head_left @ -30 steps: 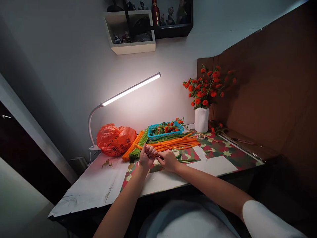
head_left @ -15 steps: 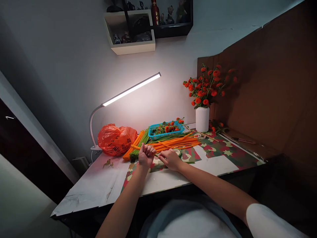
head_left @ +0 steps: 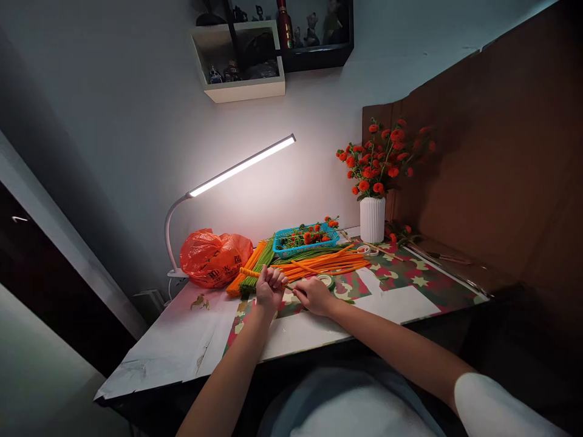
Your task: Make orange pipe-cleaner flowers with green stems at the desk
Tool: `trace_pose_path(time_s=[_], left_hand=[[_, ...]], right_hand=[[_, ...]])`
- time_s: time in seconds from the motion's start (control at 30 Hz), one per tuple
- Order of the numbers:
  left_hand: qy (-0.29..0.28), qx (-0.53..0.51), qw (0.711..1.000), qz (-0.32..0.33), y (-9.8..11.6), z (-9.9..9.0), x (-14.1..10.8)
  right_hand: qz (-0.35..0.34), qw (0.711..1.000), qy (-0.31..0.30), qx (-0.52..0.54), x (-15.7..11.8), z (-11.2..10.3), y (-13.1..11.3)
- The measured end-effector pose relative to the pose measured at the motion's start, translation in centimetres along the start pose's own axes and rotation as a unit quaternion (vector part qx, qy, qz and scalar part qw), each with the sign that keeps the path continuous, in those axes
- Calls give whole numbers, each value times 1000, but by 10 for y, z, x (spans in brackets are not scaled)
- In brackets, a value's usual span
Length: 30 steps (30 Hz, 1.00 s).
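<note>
ridged orange rod (head_left: 248, 273), slender, slightly tilted, partly hidden

Both bare forearms (head_left: 394, 340) cross the bench's (head_left: 310, 331) near edge; the left hand (head_left: 271, 287) curls fist-like, fingers upward, while the right hand (head_left: 316, 296), knuckles up, pinches just beside it.

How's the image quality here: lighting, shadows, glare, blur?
Head view: the lamp glares white and brightens the wall behind it; head view: the brown panel sits dim at right; head view: the left hand and right hand read clearly, but the thin piece between them is too small for detail.
</note>
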<state>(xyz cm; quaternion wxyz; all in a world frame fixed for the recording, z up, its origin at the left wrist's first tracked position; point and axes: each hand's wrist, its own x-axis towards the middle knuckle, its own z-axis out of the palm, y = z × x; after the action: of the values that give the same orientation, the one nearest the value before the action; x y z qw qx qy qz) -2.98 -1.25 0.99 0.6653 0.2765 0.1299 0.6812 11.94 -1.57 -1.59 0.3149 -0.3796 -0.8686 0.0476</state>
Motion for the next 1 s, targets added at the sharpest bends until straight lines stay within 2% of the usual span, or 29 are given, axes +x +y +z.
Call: trace_pose_path(time_s=[0.17,0.3,0.53,0.77,1.0], left_hand=[[-25,15,999,-44,-10,5,-2],[-28,6,998,-50,-10,8,-3],[13,-27,999,24,10,0,-1],[12,-14,1000,0,7,-2,-1],[11,-46,998,28,9,-4,0]], right_hand=[[-9,1000,6,1,1,0,-2],[-3,1000,6,19,2,-2,-2],[19,1000,-6,14,-2,-10,3],[9,1000,0,7,-2,-8,6],[-4,997,22,71,-2,-4,5]])
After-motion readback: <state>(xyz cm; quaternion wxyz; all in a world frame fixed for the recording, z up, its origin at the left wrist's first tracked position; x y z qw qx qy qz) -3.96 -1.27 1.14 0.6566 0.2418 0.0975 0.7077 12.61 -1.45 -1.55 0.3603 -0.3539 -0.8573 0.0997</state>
